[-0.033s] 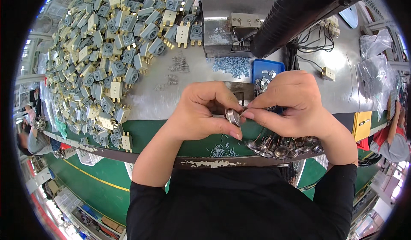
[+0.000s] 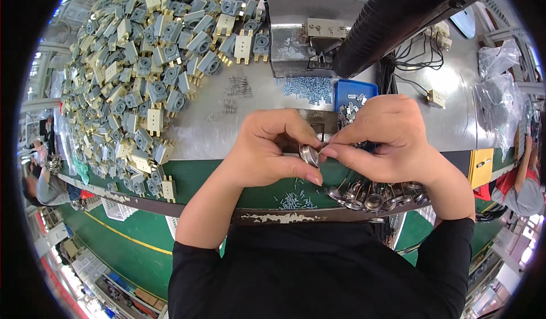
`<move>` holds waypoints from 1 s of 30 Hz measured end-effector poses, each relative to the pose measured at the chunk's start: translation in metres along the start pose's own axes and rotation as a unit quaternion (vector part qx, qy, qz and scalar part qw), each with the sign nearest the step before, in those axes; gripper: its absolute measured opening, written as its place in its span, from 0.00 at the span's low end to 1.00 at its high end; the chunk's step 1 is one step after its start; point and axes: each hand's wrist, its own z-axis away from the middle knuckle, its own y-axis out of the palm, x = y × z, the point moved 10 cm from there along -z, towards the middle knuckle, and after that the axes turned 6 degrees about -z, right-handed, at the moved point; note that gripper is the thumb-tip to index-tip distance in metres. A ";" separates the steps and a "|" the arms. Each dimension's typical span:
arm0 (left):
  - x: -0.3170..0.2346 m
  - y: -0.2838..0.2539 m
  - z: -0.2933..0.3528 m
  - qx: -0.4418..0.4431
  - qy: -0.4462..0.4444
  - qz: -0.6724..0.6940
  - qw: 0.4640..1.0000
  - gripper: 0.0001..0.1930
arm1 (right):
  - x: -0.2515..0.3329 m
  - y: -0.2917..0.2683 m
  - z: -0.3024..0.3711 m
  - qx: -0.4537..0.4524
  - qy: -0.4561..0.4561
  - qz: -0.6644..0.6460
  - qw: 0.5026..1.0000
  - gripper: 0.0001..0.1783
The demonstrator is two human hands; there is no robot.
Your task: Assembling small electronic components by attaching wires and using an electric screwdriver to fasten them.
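Observation:
Over the front of the bench, my left hand grips a round metal disc part between thumb and fingers, its rim tilted toward the right. My right hand is closed in a pinch at the disc's right side; the small piece between its thumb and forefinger is mostly covered by the fingertips. The two hands nearly touch. Below my right hand lies a bunch of similar round metal parts with thin stems. Small screws are scattered on the green mat below my left hand.
Grey and cream switch-like housings are heaped at the left. Coil springs lie beside them. A metal machine with a thick black tube stands behind, near blue screws and a blue tray. At right is a yellow pad.

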 end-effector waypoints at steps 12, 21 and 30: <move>-0.048 -0.002 0.008 -0.135 0.179 -0.306 0.925 0.13 | 0.024 -0.005 0.003 -0.086 -0.093 0.144 0.981 0.09; -0.089 0.001 0.011 -0.201 0.308 -0.569 0.735 0.12 | -0.019 0.010 -0.004 0.052 0.096 -0.064 0.992 0.26; -0.057 -0.007 -0.001 -0.156 0.163 -0.394 0.891 0.09 | -0.022 0.007 0.003 0.001 0.086 -0.076 0.993 0.20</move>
